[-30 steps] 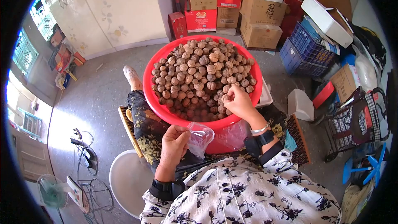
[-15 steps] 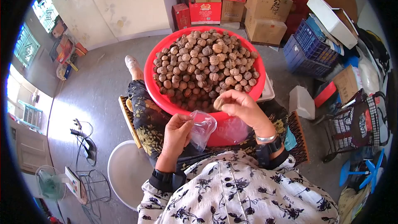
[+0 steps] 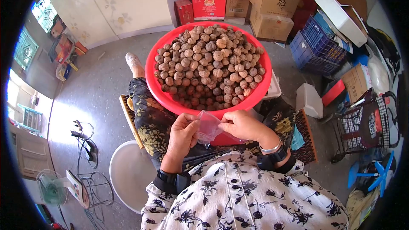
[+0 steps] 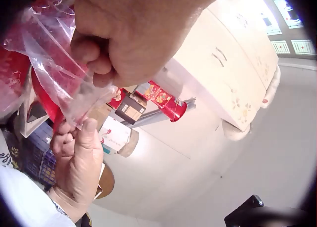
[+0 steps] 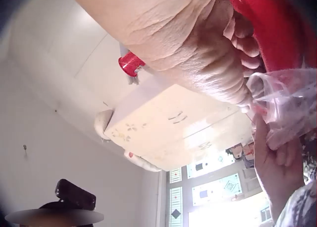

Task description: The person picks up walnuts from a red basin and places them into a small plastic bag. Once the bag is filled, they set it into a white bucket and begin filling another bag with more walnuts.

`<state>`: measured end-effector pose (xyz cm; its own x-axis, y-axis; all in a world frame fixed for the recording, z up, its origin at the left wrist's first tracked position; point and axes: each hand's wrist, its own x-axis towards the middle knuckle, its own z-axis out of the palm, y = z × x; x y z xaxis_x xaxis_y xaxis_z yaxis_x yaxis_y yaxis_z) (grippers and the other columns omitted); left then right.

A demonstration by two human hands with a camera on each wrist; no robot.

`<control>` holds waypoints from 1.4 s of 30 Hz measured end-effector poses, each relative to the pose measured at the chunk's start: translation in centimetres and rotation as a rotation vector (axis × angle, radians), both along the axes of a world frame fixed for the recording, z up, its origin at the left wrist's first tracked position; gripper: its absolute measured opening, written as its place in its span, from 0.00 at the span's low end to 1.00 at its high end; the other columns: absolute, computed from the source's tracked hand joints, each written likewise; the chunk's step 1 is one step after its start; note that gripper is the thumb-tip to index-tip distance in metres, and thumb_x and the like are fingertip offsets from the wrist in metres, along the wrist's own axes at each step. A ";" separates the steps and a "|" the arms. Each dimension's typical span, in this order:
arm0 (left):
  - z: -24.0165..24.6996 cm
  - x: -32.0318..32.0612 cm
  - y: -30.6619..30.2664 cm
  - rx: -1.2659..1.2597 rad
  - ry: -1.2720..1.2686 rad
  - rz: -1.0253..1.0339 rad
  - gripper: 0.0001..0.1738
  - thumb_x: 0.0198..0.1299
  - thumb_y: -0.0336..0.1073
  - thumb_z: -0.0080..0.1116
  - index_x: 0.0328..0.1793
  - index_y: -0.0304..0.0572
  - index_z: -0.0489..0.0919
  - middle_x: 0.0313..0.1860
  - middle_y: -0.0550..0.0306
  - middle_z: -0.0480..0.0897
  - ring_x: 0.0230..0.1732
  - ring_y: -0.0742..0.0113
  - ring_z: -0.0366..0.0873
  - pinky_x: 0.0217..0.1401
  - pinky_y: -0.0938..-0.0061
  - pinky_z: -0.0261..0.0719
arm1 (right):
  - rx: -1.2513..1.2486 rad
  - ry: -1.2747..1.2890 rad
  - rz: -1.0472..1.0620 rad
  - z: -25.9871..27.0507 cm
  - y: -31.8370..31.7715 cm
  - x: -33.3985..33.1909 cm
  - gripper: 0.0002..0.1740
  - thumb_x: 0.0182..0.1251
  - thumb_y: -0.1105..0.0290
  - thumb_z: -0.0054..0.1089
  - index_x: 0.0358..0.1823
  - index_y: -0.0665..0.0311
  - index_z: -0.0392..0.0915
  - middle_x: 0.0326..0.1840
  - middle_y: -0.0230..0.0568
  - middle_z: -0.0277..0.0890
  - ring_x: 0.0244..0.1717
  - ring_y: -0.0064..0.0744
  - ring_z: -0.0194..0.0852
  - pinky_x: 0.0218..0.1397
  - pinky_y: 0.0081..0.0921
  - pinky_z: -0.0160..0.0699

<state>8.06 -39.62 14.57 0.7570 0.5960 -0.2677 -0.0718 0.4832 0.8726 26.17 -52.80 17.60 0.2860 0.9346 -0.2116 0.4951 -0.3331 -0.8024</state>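
A clear plastic bag (image 3: 208,127) is stretched between both hands, just in front of a red basin (image 3: 150,76) heaped with walnuts (image 3: 204,61). The left hand (image 3: 182,138) pinches the bag's left edge between thumb and fingers. At the bag's other side the right hand (image 3: 247,126) has its thumb and fingers curled at the plastic. In the left wrist view the bag (image 4: 54,63) hangs between the left hand (image 4: 129,33) and the right hand (image 4: 79,162). The right wrist view shows the bag (image 5: 292,103) by the right hand's fingertips; whether a walnut is inside is unclear.
A white tub (image 3: 132,179) stands on the floor at the left, near cables and a small fan (image 3: 52,187). Cardboard boxes (image 3: 272,12) are stacked behind the basin. Blue crates (image 3: 317,51) and a checked cart (image 3: 362,123) stand at the right.
The right hand has moved from the walnuts, carrying one half a second ago, down to the bag. The left hand keeps its pinch on the bag, which is now pulled toward the right hand.
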 end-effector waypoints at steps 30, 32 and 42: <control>-2.1 -1.8 -0.4 0.132 0.169 -0.007 0.05 0.67 0.33 0.58 0.43 0.39 0.77 0.20 0.65 0.76 0.13 0.82 0.65 0.13 0.86 0.60 | 0.304 -0.736 -0.371 -4.1 4.9 8.0 0.20 0.57 0.72 0.63 0.52 0.56 0.72 0.44 0.49 0.76 0.44 0.54 0.78 0.43 0.46 0.80; -2.2 -1.8 -0.4 0.124 0.160 -0.005 0.06 0.67 0.33 0.58 0.43 0.39 0.77 0.20 0.65 0.76 0.13 0.82 0.65 0.13 0.86 0.61 | 0.264 -0.741 -0.402 -4.2 5.3 8.0 0.19 0.56 0.73 0.64 0.50 0.58 0.72 0.44 0.50 0.76 0.44 0.54 0.78 0.44 0.45 0.80; -1.9 -1.9 -0.5 0.112 0.141 0.006 0.05 0.67 0.33 0.58 0.42 0.39 0.77 0.23 0.64 0.78 0.15 0.83 0.66 0.14 0.86 0.62 | 0.356 -0.401 -0.502 -4.4 4.8 8.0 0.14 0.61 0.71 0.64 0.46 0.63 0.74 0.36 0.43 0.76 0.30 0.40 0.77 0.33 0.33 0.78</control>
<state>6.21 -40.09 12.65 0.7129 0.6326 -0.3026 0.0524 0.3822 0.9226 34.15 -47.99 13.15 0.6891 0.6635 0.2916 0.6301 -0.3497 -0.6933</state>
